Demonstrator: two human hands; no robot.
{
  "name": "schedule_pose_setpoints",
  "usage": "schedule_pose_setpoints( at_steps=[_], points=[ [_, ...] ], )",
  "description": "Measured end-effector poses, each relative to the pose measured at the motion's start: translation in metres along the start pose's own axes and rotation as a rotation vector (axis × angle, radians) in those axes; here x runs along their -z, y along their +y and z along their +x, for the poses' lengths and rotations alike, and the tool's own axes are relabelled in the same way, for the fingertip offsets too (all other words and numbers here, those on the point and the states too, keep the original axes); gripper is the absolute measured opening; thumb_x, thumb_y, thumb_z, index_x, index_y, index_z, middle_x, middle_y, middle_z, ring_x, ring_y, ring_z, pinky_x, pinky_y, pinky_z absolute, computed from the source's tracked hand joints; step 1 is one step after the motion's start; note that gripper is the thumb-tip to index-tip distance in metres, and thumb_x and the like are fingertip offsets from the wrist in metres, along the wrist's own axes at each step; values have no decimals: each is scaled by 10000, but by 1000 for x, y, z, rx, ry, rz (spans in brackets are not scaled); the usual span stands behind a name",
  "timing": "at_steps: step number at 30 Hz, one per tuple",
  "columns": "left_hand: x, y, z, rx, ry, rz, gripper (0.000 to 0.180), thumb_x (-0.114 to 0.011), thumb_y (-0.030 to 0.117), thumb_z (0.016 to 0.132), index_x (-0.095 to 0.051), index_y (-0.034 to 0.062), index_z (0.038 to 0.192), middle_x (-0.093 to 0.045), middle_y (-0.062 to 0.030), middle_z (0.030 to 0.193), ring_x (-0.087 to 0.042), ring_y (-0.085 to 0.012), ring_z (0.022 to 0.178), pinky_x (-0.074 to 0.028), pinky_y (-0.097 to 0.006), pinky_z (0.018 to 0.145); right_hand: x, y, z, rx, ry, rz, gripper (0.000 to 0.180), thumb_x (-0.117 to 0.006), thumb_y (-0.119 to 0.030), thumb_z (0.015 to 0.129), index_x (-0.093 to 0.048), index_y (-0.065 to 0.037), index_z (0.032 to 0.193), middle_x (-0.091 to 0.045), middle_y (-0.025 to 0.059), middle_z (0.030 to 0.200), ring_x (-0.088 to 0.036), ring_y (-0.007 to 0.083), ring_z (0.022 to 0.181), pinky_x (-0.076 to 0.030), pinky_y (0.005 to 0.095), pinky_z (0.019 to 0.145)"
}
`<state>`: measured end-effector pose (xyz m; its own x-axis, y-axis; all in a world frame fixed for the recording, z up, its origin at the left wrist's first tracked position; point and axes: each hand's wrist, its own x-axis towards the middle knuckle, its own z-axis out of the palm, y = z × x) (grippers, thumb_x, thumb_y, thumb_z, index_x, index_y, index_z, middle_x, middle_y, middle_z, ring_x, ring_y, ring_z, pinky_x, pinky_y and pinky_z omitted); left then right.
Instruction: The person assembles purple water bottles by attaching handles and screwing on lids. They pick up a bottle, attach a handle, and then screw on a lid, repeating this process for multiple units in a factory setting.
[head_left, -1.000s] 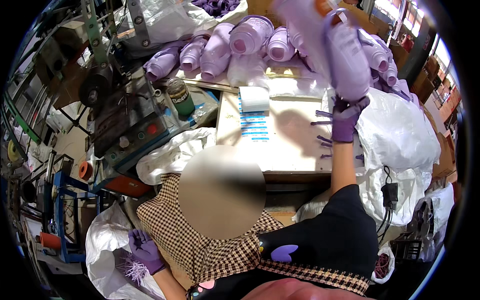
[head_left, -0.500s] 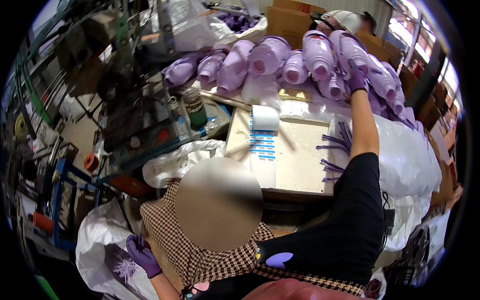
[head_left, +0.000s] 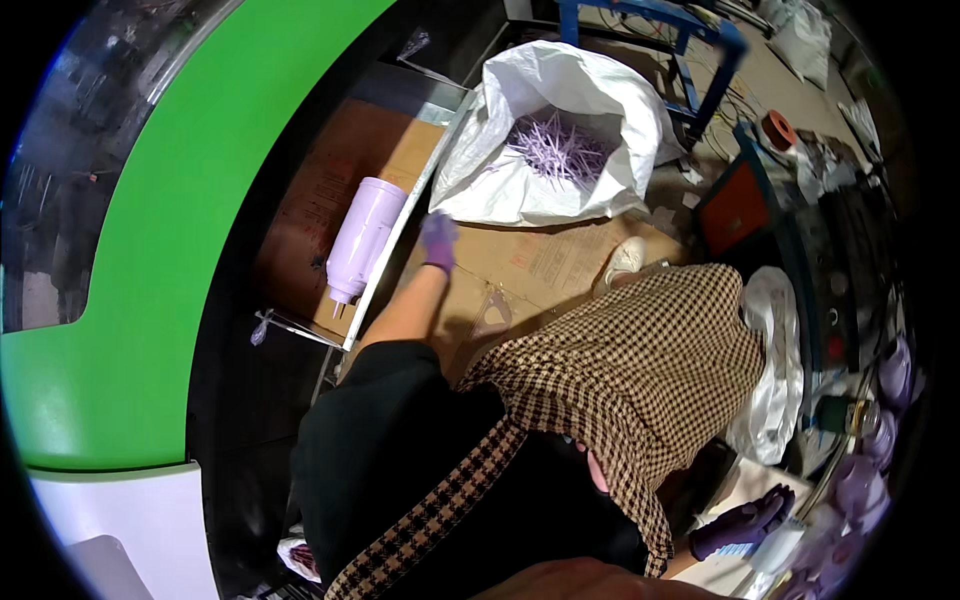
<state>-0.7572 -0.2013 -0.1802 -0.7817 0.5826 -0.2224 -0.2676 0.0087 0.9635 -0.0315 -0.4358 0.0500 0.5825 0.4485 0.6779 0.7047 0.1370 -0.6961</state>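
A lilac bottle (head_left: 365, 245) lies on its side on a cardboard-lined shelf with a metal rim (head_left: 400, 235). My left hand (head_left: 438, 238), in a purple glove, reaches out beside that rim. It is close to the bottle but apart from it, with loose fingers holding nothing. Just beyond it stands an open white sack (head_left: 500, 170) full of thin purple sticks (head_left: 560, 150). My right hand (head_left: 742, 525), also gloved in purple, rests with its fingers stretched out on the table edge at the lower right, next to several lilac bottles (head_left: 860, 480).
A large green panel (head_left: 150, 250) fills the left side, with a white surface (head_left: 120, 530) below it. Flattened cardboard (head_left: 540, 260) covers the floor. My checked clothing (head_left: 640, 370) and a white shoe (head_left: 625, 260) are in the middle. A blue frame (head_left: 690, 25) and a cluttered bench (head_left: 830, 230) stand on the right.
The view has swung from the table of bottles down to my left side. My right hand has come down from the bottle row to the table edge. My left hand is now by the shelf.
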Motion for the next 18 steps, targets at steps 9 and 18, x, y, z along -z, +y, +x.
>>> schedule_pose_setpoints(
  at_steps=[9, 18],
  points=[
    [228, 70, 4, 409, 579, -358, 612, -423, 564, 961, -589, 123, 1352, -662, -97, 1208, -679, -281, 926, -585, -337, 621, 17, 48, 56, 96, -221, -303, 341, -455, -138, 1062, -605, 97, 1258, -607, 199, 1293, -645, 315, 1147, -540, 405, 1020],
    [203, 92, 61, -172, 637, 97, 524, -504, 400, 1026, -535, 41, 1407, -630, -142, 1317, -638, -245, 1116, -549, -378, 877, -49, 0, 53, -378, -214, 217, 236, -534, -85, 1009, -654, 42, 1169, -663, 93, 1110, -604, 167, 1004, -459, 300, 941]
  ],
)
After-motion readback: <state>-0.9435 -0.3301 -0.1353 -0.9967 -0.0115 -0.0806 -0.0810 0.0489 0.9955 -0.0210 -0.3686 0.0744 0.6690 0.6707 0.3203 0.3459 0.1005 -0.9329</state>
